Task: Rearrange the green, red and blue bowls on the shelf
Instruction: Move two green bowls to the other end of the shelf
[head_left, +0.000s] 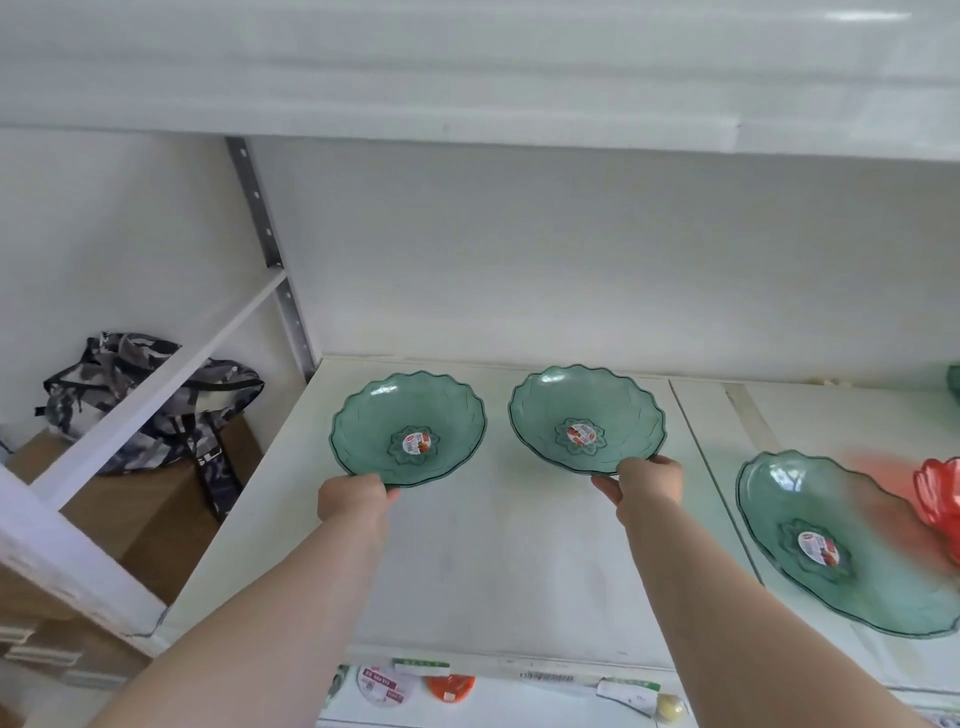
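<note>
Two green scalloped glass bowls sit side by side at the back left of the white shelf (493, 545). My left hand (353, 499) grips the near rim of the left green bowl (384, 415). My right hand (647, 486) grips the near rim of the right green bowl (613, 400). Each bowl has a round sticker in its middle. A third green bowl (852, 566) lies on the shelf to the right. A red bowl (940, 493) shows partly at the right edge, touching or just beyond it. No blue bowl is in sight.
Another white shelf (467, 78) hangs overhead. Left of the shelf stand cardboard boxes (145, 514) with a camouflage bag (150, 400) on top, behind a slanted white bar (156, 384). Price tags and small items show on the lower level (452, 686).
</note>
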